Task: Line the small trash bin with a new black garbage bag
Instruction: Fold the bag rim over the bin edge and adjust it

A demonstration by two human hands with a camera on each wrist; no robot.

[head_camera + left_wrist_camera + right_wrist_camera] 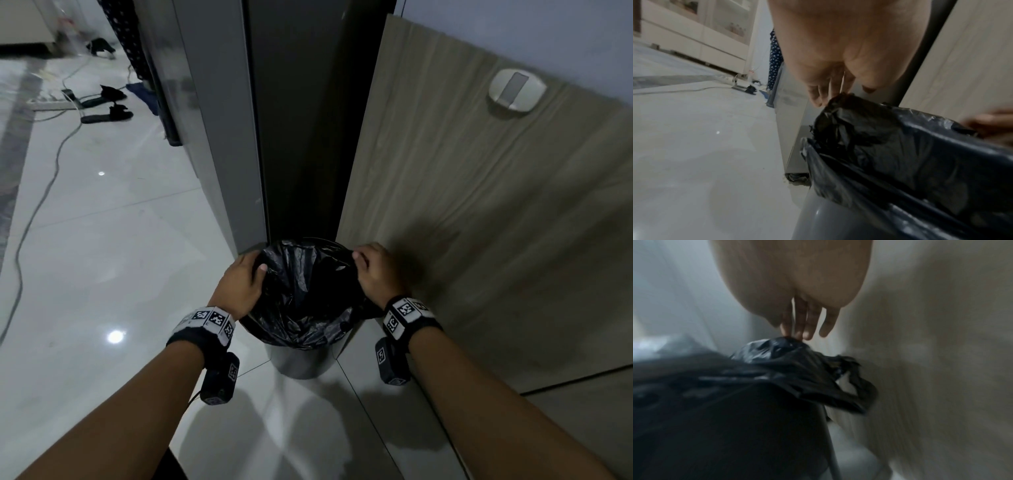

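Note:
A small grey trash bin (301, 359) stands on the floor in a corner, and a crumpled black garbage bag (301, 294) hangs open inside it. My left hand (245, 279) grips the bag's left edge, thumb inside the opening. My right hand (375, 270) pinches the right edge, fingers curled over it. In the left wrist view the bag (890, 146) drapes over the bin's rim (828, 219) below my left hand (834, 94). The right wrist view is blurred; there my right hand (797, 332) pinches a bunched fold of the bag (789, 356).
A wood-grain panel (479, 205) rises right of the bin, and a grey cabinet edge (222, 137) and a dark gap stand behind it. Glossy white tiles (120, 257) spread to the left, with cables, a power strip and black slippers (106, 116) far back.

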